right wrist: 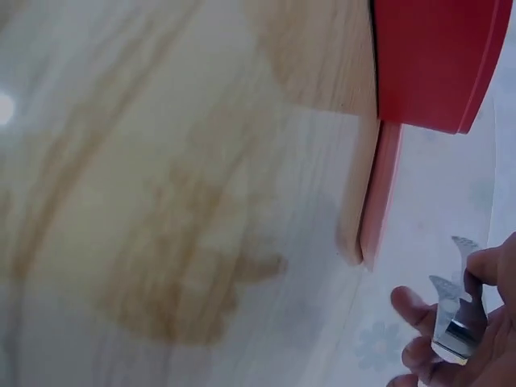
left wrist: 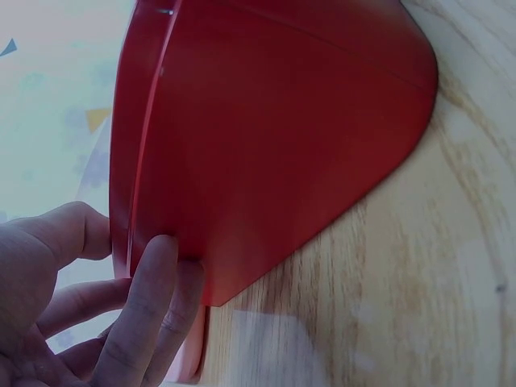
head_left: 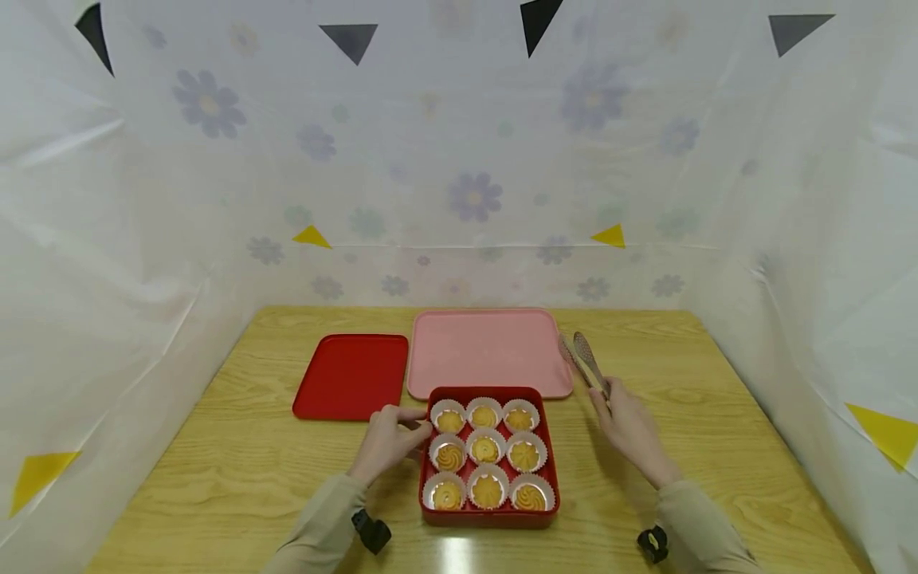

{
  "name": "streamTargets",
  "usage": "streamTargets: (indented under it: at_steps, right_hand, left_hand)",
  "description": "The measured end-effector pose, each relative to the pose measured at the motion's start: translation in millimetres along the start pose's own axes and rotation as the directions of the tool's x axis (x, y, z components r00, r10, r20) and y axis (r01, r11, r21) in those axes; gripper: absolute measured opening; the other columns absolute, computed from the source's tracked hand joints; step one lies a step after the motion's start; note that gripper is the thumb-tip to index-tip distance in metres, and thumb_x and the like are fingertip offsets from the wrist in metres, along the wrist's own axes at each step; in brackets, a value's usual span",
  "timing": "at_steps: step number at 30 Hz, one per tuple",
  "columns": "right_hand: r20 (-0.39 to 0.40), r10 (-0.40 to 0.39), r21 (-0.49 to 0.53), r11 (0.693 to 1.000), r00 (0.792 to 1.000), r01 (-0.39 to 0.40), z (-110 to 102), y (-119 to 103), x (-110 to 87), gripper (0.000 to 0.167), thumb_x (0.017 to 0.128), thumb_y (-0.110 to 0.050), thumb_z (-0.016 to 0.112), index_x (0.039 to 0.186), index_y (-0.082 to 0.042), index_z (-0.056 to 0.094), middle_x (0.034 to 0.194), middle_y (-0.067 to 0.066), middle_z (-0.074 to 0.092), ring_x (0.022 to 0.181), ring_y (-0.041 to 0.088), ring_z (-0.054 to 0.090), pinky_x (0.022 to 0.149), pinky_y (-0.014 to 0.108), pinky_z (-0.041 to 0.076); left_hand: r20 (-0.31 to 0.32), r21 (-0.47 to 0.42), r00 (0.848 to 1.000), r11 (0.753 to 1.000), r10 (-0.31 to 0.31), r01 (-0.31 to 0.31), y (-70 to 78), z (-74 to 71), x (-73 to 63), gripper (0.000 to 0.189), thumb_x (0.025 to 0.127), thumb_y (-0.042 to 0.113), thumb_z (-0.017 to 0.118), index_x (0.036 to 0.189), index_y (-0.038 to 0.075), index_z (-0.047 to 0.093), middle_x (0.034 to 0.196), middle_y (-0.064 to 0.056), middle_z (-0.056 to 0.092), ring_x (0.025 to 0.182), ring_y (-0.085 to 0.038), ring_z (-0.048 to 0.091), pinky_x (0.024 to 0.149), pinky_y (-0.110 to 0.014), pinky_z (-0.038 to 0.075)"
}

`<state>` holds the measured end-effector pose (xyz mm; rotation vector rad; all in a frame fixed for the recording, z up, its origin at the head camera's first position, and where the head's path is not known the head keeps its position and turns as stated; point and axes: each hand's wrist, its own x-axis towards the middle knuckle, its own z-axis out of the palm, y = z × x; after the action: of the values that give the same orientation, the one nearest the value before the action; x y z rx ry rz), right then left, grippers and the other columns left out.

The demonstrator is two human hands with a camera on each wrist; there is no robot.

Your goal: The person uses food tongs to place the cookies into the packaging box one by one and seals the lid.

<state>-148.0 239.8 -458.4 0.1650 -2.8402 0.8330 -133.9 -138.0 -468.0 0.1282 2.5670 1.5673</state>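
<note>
A red square box (head_left: 490,518) holds several swirled cookies (head_left: 484,449) in white paper cups, set in rows. At its left side, my left hand (head_left: 390,442) pinches the wall near the far corner; in the left wrist view its fingers (left wrist: 145,310) lie against the red outer wall, with the thumb at the rim. My right hand (head_left: 634,430) grips metal tongs (head_left: 590,363) by the handle end, to the right of the box. The tongs point away from me, arms apart, with nothing between their tips near the pink tray's right edge.
Behind the box lies a pink tray (head_left: 488,351). A flat red lid-like tray (head_left: 353,376) rests on the wooden table (head_left: 237,446) to its left. White patterned sheeting (head_left: 473,159) rises behind the table and at both sides.
</note>
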Motion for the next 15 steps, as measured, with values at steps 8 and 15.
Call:
streamTargets:
  at_steps: [8,15]
  right_hand:
    - [-0.029,0.002,-0.211,0.977,1.0,-0.008,-4,10,-4.7,0.043,0.105,-0.021,0.049,0.116,0.021,0.052,0.064,0.014,0.058,0.053,0.022,0.051,0.045,0.031,0.038]
    - [0.031,0.062,-0.23,0.972,0.998,-0.053,-9,17,-4.8,0.038,0.106,-0.02,0.046,0.104,0.018,0.05,0.06,0.009,0.051,0.048,0.018,0.046,0.042,0.028,0.036]
  left_hand:
    - [-0.017,0.026,1.0,1.0,0.009,-0.008,-0.2,0.0,0.2,0.036,0.086,0.014,0.069,0.116,-0.005,0.073,0.09,-0.017,0.078,0.068,-0.016,0.075,0.058,-0.025,0.054]
    - [-0.014,0.031,1.0,0.999,0.008,-0.007,0.1,-0.1,0.1,0.036,0.087,0.014,0.07,0.117,-0.004,0.073,0.092,-0.016,0.078,0.065,-0.016,0.074,0.057,-0.026,0.055]
